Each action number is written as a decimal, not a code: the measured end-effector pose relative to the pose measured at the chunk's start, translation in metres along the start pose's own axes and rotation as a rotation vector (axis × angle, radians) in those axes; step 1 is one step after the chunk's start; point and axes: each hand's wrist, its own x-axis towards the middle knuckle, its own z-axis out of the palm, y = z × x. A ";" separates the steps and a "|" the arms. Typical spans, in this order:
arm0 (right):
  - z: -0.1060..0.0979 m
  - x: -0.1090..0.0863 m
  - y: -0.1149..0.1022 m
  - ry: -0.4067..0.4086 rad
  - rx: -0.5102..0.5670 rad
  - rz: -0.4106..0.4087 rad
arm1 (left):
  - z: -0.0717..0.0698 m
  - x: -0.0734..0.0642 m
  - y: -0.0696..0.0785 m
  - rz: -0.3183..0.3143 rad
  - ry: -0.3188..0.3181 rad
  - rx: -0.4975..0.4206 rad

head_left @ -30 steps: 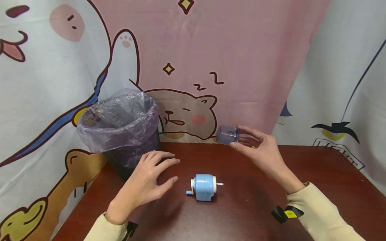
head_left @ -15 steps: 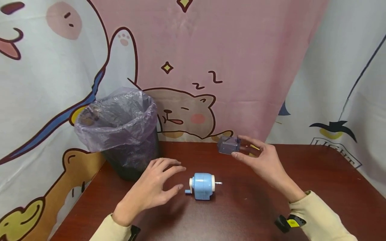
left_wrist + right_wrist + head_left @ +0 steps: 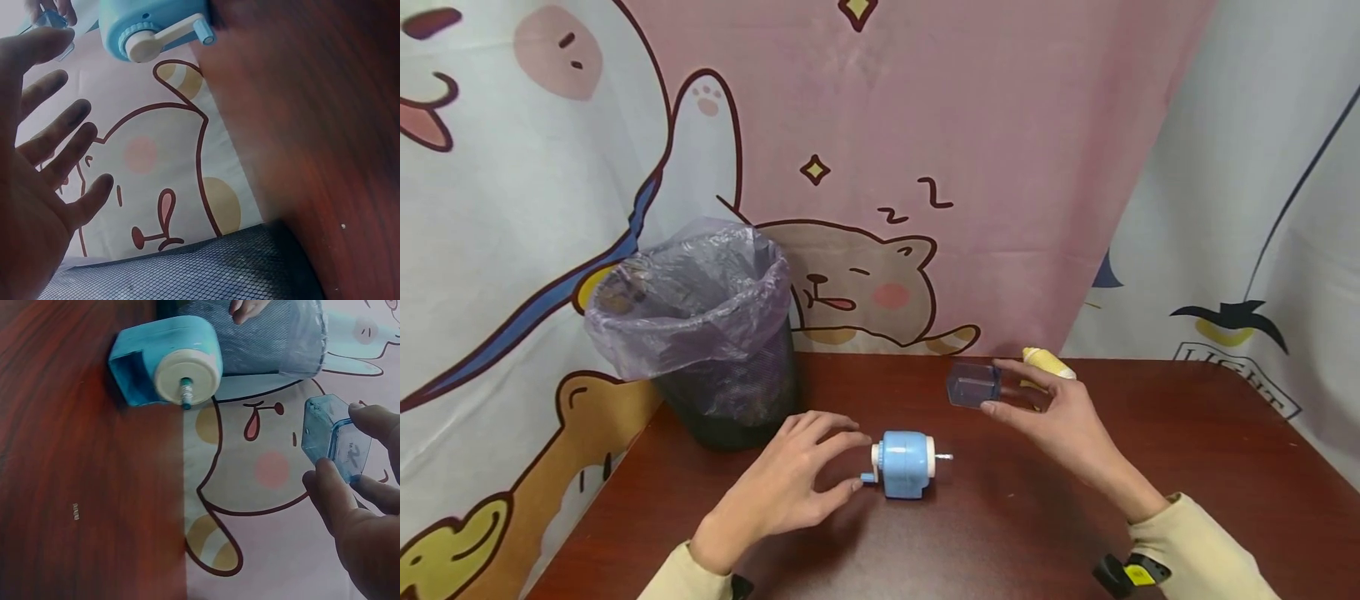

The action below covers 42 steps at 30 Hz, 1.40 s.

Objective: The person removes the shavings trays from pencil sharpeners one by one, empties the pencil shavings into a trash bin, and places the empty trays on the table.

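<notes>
A light blue crank pencil sharpener (image 3: 906, 464) stands on the table, a short pencil stub (image 3: 186, 394) sticking out of its cream front. In the right wrist view its drawer slot (image 3: 134, 376) gapes hollow. My right hand (image 3: 1052, 412) pinches a clear bluish plastic shavings drawer (image 3: 972, 386) between thumb and fingers, raised above the table behind and right of the sharpener. My left hand (image 3: 801, 471) hovers at the sharpener's left with fingers spread. Its fingertips are close to the crank handle (image 3: 181, 31), and nothing is in its palm.
A dark mesh wastebasket (image 3: 752, 400) lined with a purple bag (image 3: 700, 333) stands at the back left. Behind my right hand is a yellow-and-white thing (image 3: 1047, 362). A printed cloth (image 3: 1015, 167) hangs behind the table (image 3: 925, 550).
My right hand has lowered with the drawer, tipping it. My left hand has moved right and slightly down toward the crank. The sharpener has stayed in place.
</notes>
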 end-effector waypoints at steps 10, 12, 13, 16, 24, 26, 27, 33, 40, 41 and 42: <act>0.000 -0.011 0.016 -0.017 -0.052 0.044 | 0.006 -0.005 0.002 -0.023 -0.067 0.003; 0.000 -0.013 0.019 -0.016 -0.063 0.048 | 0.007 -0.005 0.003 -0.020 -0.069 0.002; 0.000 -0.014 0.021 -0.018 -0.070 0.055 | 0.008 -0.006 0.003 -0.016 -0.068 0.002; 0.000 -0.017 0.025 -0.031 -0.081 0.084 | 0.011 -0.008 0.003 0.003 -0.056 0.011; 0.000 -0.025 0.036 -0.096 -0.048 0.143 | 0.016 -0.012 0.003 0.021 -0.048 0.019; 0.000 -0.026 0.039 -0.118 -0.042 0.144 | 0.016 -0.012 0.004 0.018 -0.050 0.017; 0.000 -0.027 0.040 -0.126 -0.038 0.143 | 0.016 -0.012 0.004 0.017 -0.051 0.018; 0.004 -0.029 0.049 -0.200 -0.006 0.126 | 0.017 -0.013 0.003 0.016 -0.047 0.026; 0.009 -0.031 0.059 -0.290 -0.041 0.058 | 0.017 -0.013 0.003 0.011 -0.052 0.018; 0.010 -0.031 0.060 -0.300 -0.047 0.046 | 0.017 -0.013 0.003 0.009 -0.053 0.015; 0.011 -0.031 0.060 -0.302 -0.060 0.040 | 0.016 -0.013 0.003 0.008 -0.054 0.014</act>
